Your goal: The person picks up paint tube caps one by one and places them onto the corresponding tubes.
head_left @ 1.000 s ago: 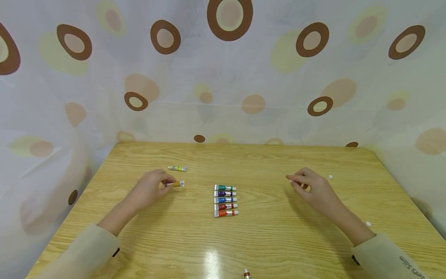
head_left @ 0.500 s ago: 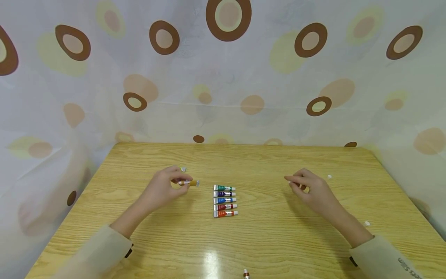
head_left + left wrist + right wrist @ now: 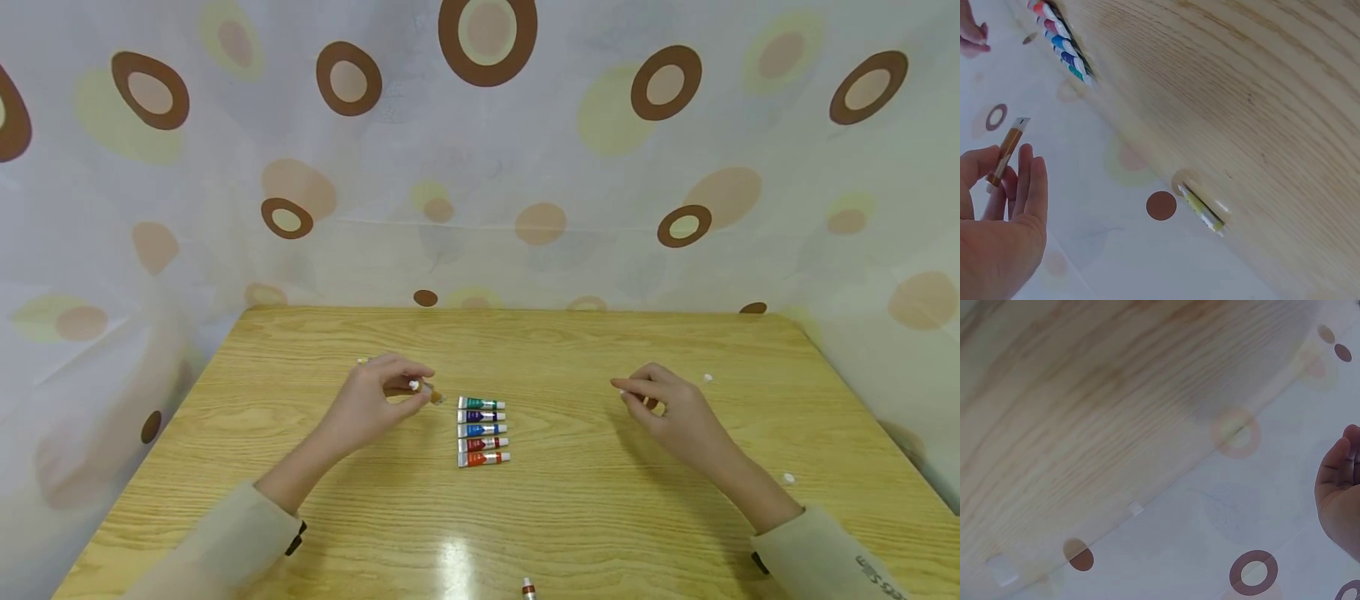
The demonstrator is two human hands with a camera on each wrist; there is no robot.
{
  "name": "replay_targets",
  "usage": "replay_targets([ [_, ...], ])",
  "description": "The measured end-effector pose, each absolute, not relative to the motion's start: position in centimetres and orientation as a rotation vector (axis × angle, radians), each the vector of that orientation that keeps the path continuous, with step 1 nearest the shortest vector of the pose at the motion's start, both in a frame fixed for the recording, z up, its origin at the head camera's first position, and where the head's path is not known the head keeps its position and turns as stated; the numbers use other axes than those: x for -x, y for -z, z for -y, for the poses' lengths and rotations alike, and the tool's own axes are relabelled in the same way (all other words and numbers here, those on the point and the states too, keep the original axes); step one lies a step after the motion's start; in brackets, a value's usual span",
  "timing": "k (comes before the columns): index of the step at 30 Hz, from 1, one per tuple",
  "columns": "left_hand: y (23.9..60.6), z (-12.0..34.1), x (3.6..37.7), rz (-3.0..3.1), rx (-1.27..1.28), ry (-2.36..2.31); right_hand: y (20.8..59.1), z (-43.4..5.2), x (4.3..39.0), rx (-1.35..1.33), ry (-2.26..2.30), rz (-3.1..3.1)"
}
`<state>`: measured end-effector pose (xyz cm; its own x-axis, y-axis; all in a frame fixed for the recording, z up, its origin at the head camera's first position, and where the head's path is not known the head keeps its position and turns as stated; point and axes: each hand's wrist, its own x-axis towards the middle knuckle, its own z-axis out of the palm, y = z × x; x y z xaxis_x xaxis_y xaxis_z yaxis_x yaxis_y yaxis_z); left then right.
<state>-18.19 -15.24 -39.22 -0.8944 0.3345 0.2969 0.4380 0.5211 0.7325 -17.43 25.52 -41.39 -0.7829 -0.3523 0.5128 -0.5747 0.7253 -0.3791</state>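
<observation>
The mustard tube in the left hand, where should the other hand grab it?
I'd try pinching its flat end, coming from the side of the right hand. The mustard tube slants: that end pokes out past the thumb of the left hand, while the white cap points back toward the palm. Its flat shape should suit a pinch.

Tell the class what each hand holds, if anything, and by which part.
Left hand: a brown paint tube, by its body, toward the cap end. Right hand: apparently a small white piece, pinched; which part is unclear.
</observation>
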Motion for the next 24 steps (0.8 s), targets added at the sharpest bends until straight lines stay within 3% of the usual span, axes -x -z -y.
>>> replay_targets([
  [15, 39.1, 12.6, 17.4, 2.734, 0.618, 1.486, 41.4, -25.4, 17.2, -0.724, -0.784, 2.502],
  [24, 39.7, 11.4, 17.5, 2.654, 0.813, 1.34, 41.3, -25.1, 17.0, -0.735, -0.776, 2.487],
])
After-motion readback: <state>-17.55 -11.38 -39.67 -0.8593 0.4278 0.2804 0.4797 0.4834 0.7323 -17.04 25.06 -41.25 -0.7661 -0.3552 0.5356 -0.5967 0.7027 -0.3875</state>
